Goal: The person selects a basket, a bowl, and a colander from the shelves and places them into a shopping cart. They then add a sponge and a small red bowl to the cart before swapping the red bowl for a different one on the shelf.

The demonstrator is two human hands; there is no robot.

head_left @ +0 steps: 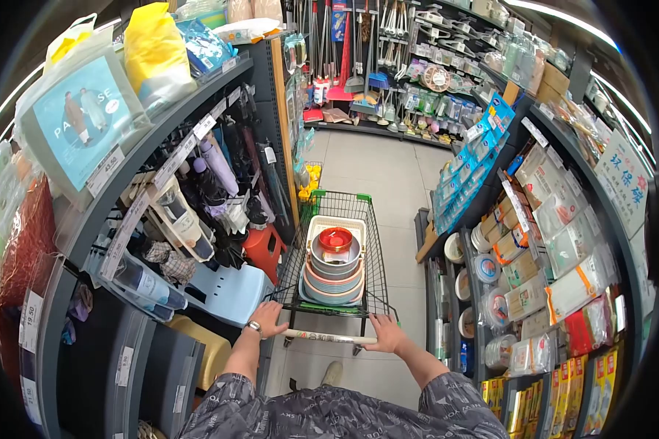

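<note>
My left hand (268,320), with a watch on its wrist, is closed on the left end of the pale cart handle (329,337). At the handle's right end, my right hand (385,334) grips it too. Ahead of both hands stands a wire shopping cart (372,267) with green corners. Inside it, a red bowl (335,240) tops a stack of metal pots (335,269) and pastel basins (332,295), beside a cream basket (350,221).
Shelves with umbrellas (218,167) and bags line the left. A light blue stool (231,293) and a red stool (262,250) stand close to the cart. Packaged containers (526,296) fill the right shelves. Tiled floor (399,175) runs ahead to a rack of brooms and brushes.
</note>
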